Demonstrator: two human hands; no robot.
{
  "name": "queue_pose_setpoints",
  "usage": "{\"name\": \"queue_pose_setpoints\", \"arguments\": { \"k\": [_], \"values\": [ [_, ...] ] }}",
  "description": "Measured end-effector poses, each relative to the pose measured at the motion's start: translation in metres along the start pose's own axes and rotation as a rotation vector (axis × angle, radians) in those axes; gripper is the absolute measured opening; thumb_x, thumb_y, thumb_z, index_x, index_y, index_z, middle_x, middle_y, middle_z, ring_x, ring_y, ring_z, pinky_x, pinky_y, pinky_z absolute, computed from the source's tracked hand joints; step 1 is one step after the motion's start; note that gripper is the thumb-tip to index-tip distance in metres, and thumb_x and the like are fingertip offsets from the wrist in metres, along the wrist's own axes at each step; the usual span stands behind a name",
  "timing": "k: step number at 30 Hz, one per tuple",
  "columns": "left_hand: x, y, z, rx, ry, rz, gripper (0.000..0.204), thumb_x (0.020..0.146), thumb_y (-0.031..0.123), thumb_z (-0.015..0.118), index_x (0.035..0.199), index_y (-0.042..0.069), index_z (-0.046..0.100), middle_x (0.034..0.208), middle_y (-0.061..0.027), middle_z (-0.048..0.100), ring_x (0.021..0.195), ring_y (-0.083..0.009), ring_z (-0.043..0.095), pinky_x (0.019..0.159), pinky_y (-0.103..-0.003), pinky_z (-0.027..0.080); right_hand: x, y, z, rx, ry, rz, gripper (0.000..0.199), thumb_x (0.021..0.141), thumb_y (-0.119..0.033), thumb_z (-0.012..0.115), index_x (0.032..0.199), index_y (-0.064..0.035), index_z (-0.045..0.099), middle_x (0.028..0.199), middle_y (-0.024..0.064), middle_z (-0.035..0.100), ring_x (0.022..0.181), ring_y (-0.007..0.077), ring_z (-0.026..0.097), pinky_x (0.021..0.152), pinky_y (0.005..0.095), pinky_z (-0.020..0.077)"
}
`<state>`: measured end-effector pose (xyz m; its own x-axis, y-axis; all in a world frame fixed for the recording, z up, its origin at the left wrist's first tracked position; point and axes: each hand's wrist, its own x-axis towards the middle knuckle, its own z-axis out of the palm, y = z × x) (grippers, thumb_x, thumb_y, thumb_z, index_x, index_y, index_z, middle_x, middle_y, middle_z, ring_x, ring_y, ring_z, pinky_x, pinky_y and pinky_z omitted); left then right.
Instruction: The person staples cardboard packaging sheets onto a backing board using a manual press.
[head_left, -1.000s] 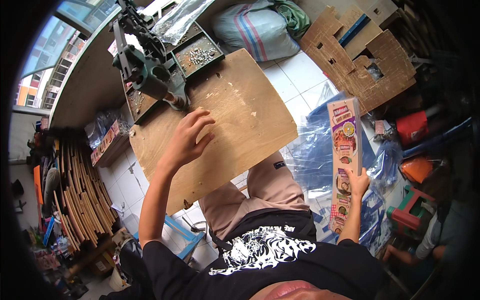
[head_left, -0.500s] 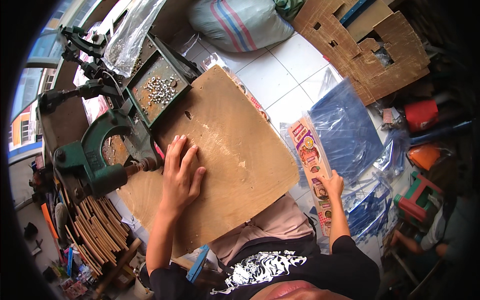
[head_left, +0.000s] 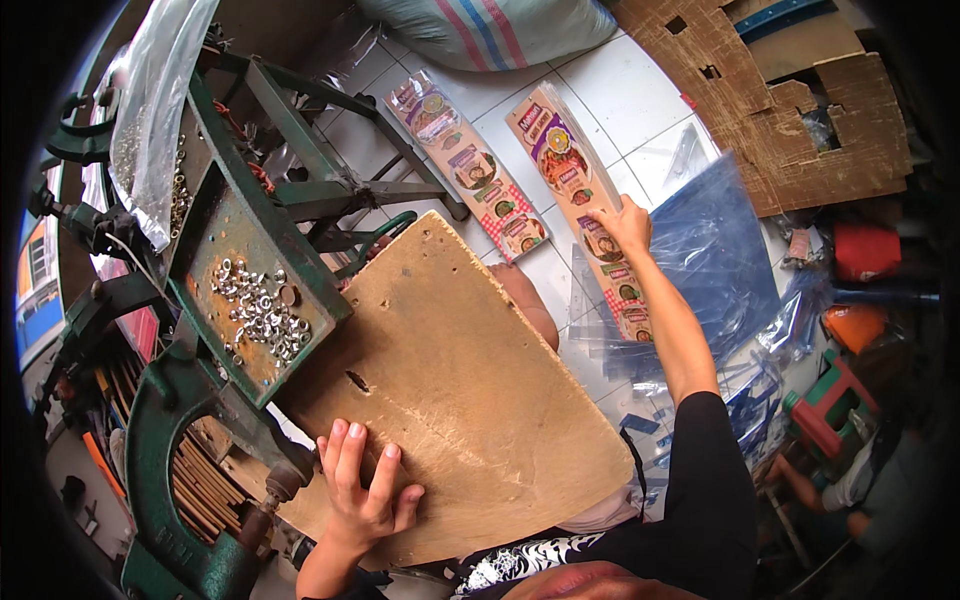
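Printed card strip (head_left: 585,215) gripped by right hand (head_left: 625,225); left hand (head_left: 360,490) lies flat, fingers spread, on plywood board (head_left: 470,400).

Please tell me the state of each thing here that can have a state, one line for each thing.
Left hand: open, flat on the wooden board.
Right hand: closed on a printed card strip.
Second card strip: lying flat on the tiled floor, apart from the hands.
Green press tray: open, holding loose metal eyelets.
Clear plastic sheets: spread on the floor.
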<state>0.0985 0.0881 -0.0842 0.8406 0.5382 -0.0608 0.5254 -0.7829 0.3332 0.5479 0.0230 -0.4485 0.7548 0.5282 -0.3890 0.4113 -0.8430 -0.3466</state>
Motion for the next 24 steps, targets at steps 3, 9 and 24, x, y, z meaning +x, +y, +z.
{"name": "queue_pose_setpoints", "arguments": {
  "k": [3,9,24],
  "values": [
    [-0.005,-0.002,-0.001,0.037,0.0,0.001,0.049,0.094,0.044,0.053,0.131,0.012,0.051,0.14,-0.0255,0.039,0.132,-0.0468,0.038,0.115,-0.056,0.02,0.033,-0.041,0.026,0.054,-0.06,-0.014,0.061,0.062,-0.056,0.082,0.093,-0.0044,0.068,0.084,0.0203,0.07,0.08,0.0356,0.069,0.072,0.044,0.0534],
    [-0.011,-0.007,0.002,0.07,0.003,0.046,0.047,0.094,0.046,0.052,0.129,0.015,0.053,0.136,-0.0231,0.044,0.129,-0.0452,0.041,0.114,-0.057,0.021,0.084,-0.1,0.084,0.379,-0.186,-0.144,0.061,0.06,-0.053,0.085,0.094,-0.0039,0.071,0.085,0.014,0.073,0.078,0.0231,0.071,0.073,0.0359,0.0549],
    [-0.014,-0.006,0.0,0.109,0.024,0.048,0.044,0.094,0.046,0.052,0.126,0.016,0.056,0.134,-0.0219,0.045,0.128,-0.0432,0.042,0.114,-0.057,0.022,0.132,-0.228,0.188,0.37,-0.578,-0.259,0.096,0.069,-0.053,0.079,0.133,0.0086,0.044,0.123,0.0284,0.059,0.112,0.0354,0.061,0.095,0.0396,0.0486]
  ]
}}
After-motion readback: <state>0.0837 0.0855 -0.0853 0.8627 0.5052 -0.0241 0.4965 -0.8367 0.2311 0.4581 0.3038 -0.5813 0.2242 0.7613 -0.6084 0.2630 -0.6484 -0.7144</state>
